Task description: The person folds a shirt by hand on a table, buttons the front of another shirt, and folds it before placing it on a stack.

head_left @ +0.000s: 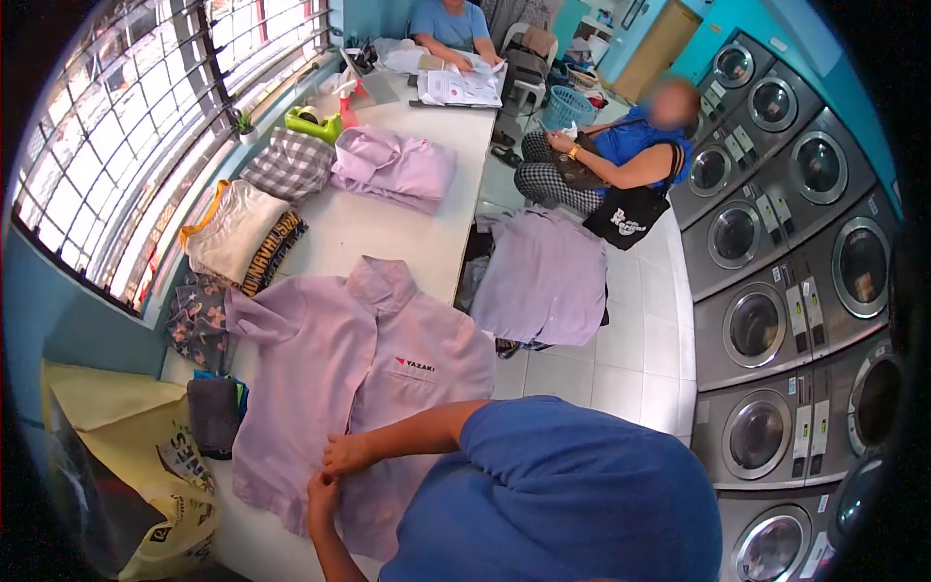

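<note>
With left hand (323, 493) and right hand (350, 453) pinched narrowly on the YAZAKI shirt (315, 359), match the 2 front edges (362, 381) from far to near.

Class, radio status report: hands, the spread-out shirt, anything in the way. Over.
Left hand, right hand: together at lavender shirt front. Shirt spread front-up on white table. Right forearm crosses it; dark folded cloth close beside.

The white desk (407, 233) before me bears a lilac shirt (325, 339), spread at the near end; folded garments (236, 228) line one long edge; papers (465, 87) lie at the far end.
</note>
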Demonstrator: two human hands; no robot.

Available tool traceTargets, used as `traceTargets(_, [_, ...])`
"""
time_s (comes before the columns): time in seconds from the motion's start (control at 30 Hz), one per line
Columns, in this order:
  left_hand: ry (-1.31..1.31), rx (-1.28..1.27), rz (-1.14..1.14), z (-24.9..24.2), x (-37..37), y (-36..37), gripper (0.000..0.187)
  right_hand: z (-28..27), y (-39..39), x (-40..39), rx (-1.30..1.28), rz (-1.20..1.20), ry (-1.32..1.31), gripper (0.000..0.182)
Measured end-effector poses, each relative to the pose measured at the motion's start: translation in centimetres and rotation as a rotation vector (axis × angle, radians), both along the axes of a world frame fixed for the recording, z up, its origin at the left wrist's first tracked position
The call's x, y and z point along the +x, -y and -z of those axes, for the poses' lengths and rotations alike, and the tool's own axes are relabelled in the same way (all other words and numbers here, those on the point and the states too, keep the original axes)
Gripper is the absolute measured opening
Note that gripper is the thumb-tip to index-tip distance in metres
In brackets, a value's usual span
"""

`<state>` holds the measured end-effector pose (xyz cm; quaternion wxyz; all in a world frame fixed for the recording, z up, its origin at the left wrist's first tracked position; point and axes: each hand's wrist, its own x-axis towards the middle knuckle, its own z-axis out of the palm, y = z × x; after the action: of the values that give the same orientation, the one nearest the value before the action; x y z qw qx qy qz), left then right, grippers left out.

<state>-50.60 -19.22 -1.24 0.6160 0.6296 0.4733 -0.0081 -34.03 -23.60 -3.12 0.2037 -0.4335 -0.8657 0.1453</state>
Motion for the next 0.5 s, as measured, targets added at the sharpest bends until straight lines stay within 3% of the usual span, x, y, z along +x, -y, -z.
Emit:
traceTargets(0.07, [-0.037,0.148,0.057,-1.0,0.5,0.4,0.011,-0.1,0.0,0.1,-0.028,-0.020,-0.007,0.017])
traceTargets(0.27, [-0.082,-0.027,-0.069,-1.3,0.5,0.7,0.015,-0.2,0.9,0.4,-0.055,0.056,-0.029,0.016])
traceTargets(0.33, [-0.020,0.219,0.020,-0.6,0.4,1.1,0.015,0.5,1.0,0.3,0.024,0.081,0.019,0.013])
traceTargets(0.5, [-0.048,0.320,0.051,0.9,0.3,0.8,0.012,0.8,1.3,0.2,0.133,0.157,-0.028,0.013])
